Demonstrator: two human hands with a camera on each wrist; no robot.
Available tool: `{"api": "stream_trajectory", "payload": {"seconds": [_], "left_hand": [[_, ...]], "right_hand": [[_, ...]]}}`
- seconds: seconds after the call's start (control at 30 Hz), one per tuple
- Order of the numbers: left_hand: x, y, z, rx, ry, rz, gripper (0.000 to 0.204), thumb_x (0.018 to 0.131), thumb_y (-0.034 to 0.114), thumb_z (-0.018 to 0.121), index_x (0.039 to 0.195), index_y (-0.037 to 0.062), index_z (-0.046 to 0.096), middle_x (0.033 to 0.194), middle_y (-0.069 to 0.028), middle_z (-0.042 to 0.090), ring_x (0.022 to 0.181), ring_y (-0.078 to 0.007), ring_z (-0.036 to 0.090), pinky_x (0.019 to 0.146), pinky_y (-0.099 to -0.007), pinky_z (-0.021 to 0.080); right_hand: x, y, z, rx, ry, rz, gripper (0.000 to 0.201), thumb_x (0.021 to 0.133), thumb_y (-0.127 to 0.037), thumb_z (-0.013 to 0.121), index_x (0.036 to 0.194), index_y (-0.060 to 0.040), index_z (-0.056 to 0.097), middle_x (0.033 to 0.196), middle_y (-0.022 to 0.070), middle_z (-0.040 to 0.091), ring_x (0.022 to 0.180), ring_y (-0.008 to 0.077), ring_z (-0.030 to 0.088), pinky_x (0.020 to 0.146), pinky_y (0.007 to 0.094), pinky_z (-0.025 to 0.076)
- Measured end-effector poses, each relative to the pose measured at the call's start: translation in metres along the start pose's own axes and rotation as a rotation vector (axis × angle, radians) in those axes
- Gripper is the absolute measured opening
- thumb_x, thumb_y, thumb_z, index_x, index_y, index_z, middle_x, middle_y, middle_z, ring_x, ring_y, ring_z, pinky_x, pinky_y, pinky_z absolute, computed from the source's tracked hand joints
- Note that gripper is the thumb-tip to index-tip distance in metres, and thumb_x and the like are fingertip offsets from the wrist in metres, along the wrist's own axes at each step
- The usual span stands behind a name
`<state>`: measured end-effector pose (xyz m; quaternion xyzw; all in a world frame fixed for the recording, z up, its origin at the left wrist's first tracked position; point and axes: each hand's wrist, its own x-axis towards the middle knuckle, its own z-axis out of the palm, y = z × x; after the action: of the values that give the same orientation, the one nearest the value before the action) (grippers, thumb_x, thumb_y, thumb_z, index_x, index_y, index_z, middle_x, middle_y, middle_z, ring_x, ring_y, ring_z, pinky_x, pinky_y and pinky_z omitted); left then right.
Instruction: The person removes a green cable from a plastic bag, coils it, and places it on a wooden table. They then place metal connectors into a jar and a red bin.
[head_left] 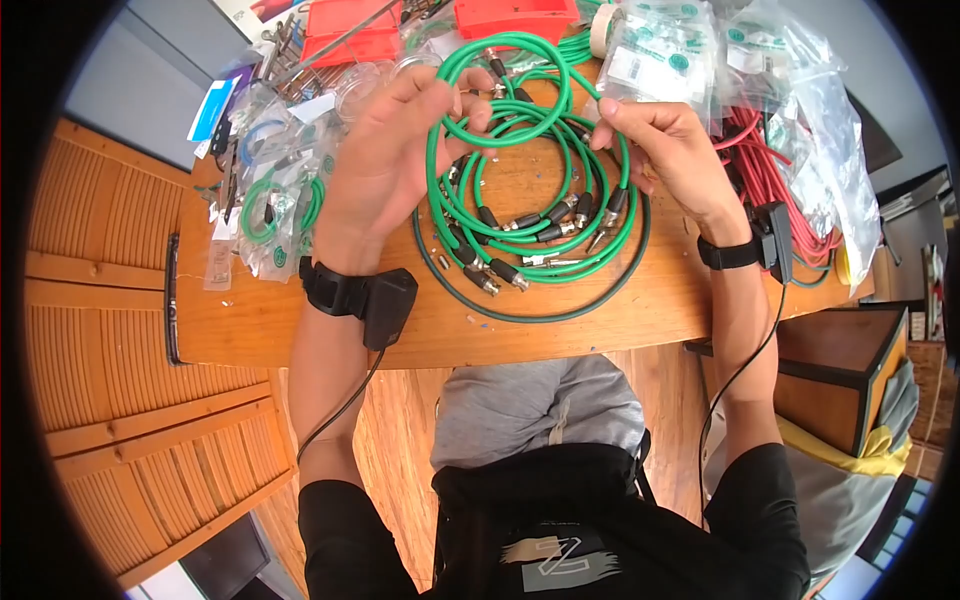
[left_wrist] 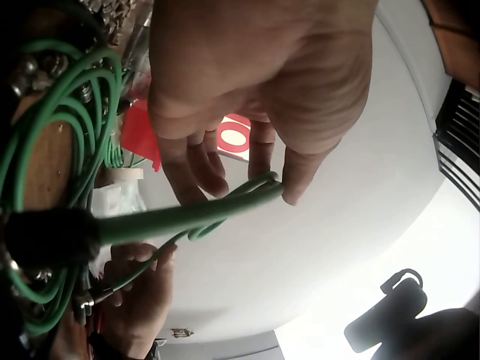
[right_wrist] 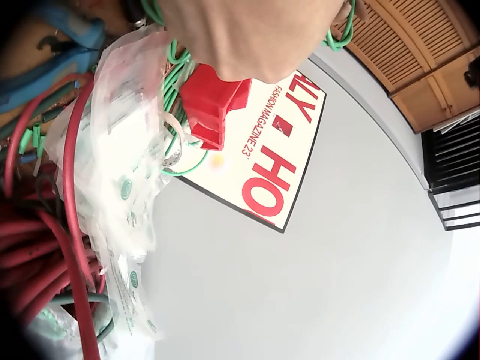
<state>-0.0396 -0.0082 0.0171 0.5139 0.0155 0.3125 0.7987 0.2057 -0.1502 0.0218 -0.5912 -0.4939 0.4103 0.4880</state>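
My left hand [head_left: 390, 150] holds a looped green cable [head_left: 505, 38] up above the table, pinched between thumb and fingers. In the left wrist view this cable [left_wrist: 187, 216] runs from the fingertips toward a black sleeve [left_wrist: 52, 236] close to the camera. At the right, my right hand [head_left: 665, 150] pinches a length of the same green cable between thumb and forefinger. Beneath both hands lie more coiled green cables [head_left: 570, 272] with black sleeves and metal connectors [head_left: 510, 275]. A thin dark green cable [head_left: 560, 318] curves around the front of the pile.
Red trays [head_left: 350, 30] and a roll of tape [head_left: 603, 30] stand at the back. Clear plastic bags [head_left: 665, 60] and a bundle of red cables [head_left: 755, 165] lie at the right. Bagged green cables [head_left: 265, 215] are at the left, near the table's [head_left: 250, 325] edge.
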Motion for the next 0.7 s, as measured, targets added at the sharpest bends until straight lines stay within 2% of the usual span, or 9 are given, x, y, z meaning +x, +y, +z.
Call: {"api": "stream_trajectory", "payload": {"seconds": [0.07,0.17,0.27,0.47,0.57,0.7], "left_hand": [[0.001,-0.008,-0.003,0.05,-0.027,0.014,0.019,0.102,0.02,0.061,0.11,0.0024,0.063,0.096,-0.0064,0.065,0.094,-0.0156,0.061,0.08,-0.0359,0.056],[0.002,-0.006,-0.016,-0.015,-0.154,-0.057,0.018,0.102,0.019,0.062,0.109,0.0025,0.062,0.098,-0.0079,0.066,0.094,-0.0173,0.063,0.086,-0.0395,0.057],[0.001,-0.006,-0.012,0.086,-0.012,-0.084,0.015,0.1,0.016,0.063,0.109,0.004,0.061,0.096,-0.0078,0.065,0.099,-0.0205,0.062,0.086,-0.0401,0.057],[0.0,-0.016,0.01,0.246,0.005,-0.189,0.018,0.093,0.002,0.068,0.11,0.002,0.061,0.108,-0.0109,0.068,0.105,-0.019,0.065,0.089,-0.0363,0.056],[0.003,-0.025,0.008,0.327,-0.003,-0.178,0.021,0.092,0.006,0.073,0.11,0.002,0.063,0.105,-0.0061,0.07,0.103,-0.0157,0.067,0.093,-0.0319,0.053],[0.0,-0.021,0.014,0.326,0.009,-0.232,0.025,0.088,-0.001,0.073,0.11,0.003,0.061,0.115,-0.0104,0.065,0.11,-0.0182,0.063,0.098,-0.0337,0.052]], "right_hand": [[0.001,0.003,0.003,0.03,-0.018,0.026,0.039,0.099,-0.037,0.067,0.085,-0.0013,0.075,0.074,0.0017,0.065,0.049,0.0089,0.054,0.044,0.0227,0.038],[0.002,0.003,0.001,0.161,-0.071,0.088,0.034,0.098,-0.034,0.068,0.091,-0.0009,0.072,0.076,0.0031,0.066,0.051,0.011,0.06,0.046,0.0232,0.047],[0.004,0.008,-0.004,0.411,-0.196,0.069,0.028,0.099,-0.028,0.067,0.101,-0.0002,0.068,0.082,0.0066,0.068,0.059,0.0155,0.067,0.052,0.0264,0.057],[0.007,0.013,-0.005,0.646,-0.301,-0.025,0.018,0.101,-0.017,0.063,0.105,0.0008,0.063,0.092,0.0106,0.07,0.078,0.024,0.075,0.064,0.0323,0.063],[0.007,0.012,-0.005,0.697,-0.236,-0.032,0.015,0.1,-0.014,0.064,0.102,0.0008,0.063,0.093,0.0108,0.071,0.08,0.0242,0.075,0.07,0.0321,0.063],[0.009,0.016,-0.009,0.675,-0.178,-0.058,0.013,0.099,-0.012,0.065,0.101,0.0002,0.063,0.09,0.0112,0.071,0.08,0.0236,0.075,0.072,0.03,0.063]]}}
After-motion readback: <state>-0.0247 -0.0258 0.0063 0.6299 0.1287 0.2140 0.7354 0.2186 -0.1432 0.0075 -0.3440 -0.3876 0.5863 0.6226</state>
